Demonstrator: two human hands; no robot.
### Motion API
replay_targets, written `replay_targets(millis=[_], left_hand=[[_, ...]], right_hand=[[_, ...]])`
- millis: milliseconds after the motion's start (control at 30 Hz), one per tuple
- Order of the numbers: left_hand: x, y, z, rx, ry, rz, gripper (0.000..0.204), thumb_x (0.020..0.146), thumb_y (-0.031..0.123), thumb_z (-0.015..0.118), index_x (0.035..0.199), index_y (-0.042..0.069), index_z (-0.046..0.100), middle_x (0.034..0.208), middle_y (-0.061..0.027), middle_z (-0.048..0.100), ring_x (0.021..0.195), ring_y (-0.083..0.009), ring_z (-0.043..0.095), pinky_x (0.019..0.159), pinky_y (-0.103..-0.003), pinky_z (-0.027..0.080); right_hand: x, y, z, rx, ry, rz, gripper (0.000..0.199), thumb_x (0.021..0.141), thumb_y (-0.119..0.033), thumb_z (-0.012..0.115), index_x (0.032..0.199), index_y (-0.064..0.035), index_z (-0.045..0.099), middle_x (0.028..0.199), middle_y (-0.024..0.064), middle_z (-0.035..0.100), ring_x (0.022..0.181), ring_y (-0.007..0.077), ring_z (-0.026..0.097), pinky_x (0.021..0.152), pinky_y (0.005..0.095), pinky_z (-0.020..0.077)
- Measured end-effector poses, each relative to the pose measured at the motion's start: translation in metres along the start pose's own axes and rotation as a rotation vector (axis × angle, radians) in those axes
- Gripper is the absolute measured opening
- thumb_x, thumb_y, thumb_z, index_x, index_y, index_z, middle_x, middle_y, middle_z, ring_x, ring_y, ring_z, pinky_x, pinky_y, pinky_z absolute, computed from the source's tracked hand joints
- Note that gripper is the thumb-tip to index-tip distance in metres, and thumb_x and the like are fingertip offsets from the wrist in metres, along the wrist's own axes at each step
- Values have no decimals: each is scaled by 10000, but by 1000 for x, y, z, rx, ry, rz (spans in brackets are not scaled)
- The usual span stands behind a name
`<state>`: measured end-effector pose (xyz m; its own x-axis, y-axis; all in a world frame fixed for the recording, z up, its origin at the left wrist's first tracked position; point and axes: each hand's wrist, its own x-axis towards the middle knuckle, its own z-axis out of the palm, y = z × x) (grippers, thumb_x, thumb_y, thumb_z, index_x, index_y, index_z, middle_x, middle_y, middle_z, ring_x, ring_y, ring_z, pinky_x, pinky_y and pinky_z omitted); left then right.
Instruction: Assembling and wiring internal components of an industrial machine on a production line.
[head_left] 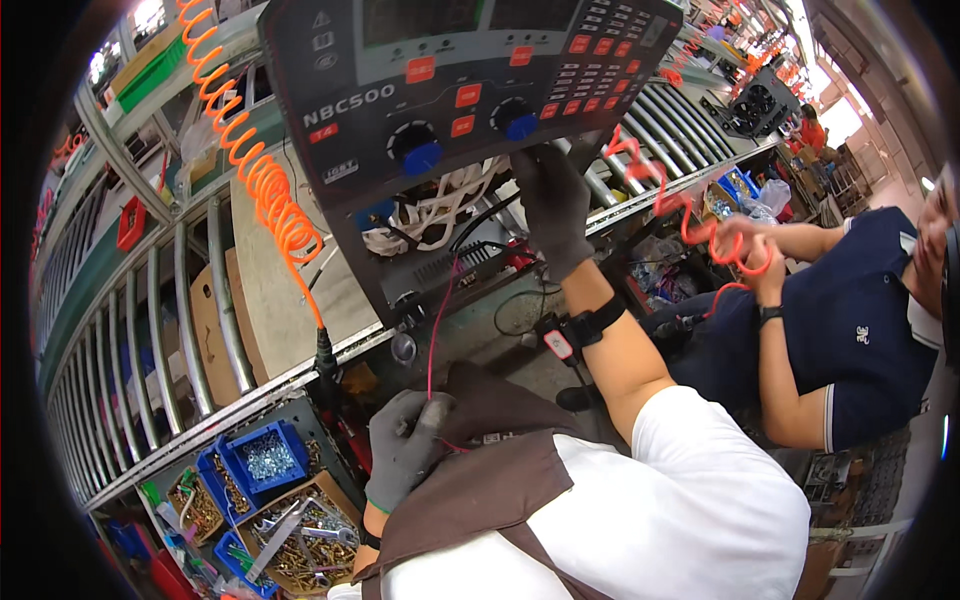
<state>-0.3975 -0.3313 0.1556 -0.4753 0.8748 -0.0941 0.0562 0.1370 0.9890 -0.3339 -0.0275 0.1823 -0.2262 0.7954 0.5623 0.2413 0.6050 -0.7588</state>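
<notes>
A thin red wire [433, 350] is gripped between the thumb and fingers of the gloved left hand [405, 445] and is stretched up into the open lower front of a dark machine [460, 78], where white cables [462, 190] are bundled below two blue knobs. The gloved right hand [553, 205] is held against the panel's lower edge; its fingers are partly hidden, so whether anything is grasped cannot be told. Fasteners are kept in blue bins [302, 446] at lower left. An orange coiled hose [765, 262] is held by a co-worker [850, 320] at right.
</notes>
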Motion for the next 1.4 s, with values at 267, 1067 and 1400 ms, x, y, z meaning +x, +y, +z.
replay_targets(millis=[267, 1067, 1400], left_hand=[[-3, -9, -4, -42, -17, -178, 238, 836, 183, 587, 901, -37, 651, 819, -137, 628, 781, -177, 589, 696, -295, 441], [-12, -13, -9, -257, 300, 26, 388, 837, 347, 554, 780, -26, 647, 607, -1, 471, 560, -75, 441, 524, -239, 300], [-9, 1, -9, 156, 229, 436, 119, 776, 148, 625, 802, 44, 675, 619, -74, 532, 542, -167, 515, 514, -288, 377]], right_hand=[[1, -28, -2, 175, -105, 56, 270, 878, -158, 592, 1123, -45, 595, 1019, 96, 642, 884, 156, 597, 816, 281, 444], [-132, 85, -8, 676, 38, 989, 253, 885, -149, 545, 1128, -76, 556, 807, 6, 564, 606, 103, 518, 521, 240, 418], [-157, 0, 1, 470, -545, 331, 426, 792, -30, 622, 1202, -53, 512, 882, 49, 562, 722, 102, 549, 610, 243, 472]])
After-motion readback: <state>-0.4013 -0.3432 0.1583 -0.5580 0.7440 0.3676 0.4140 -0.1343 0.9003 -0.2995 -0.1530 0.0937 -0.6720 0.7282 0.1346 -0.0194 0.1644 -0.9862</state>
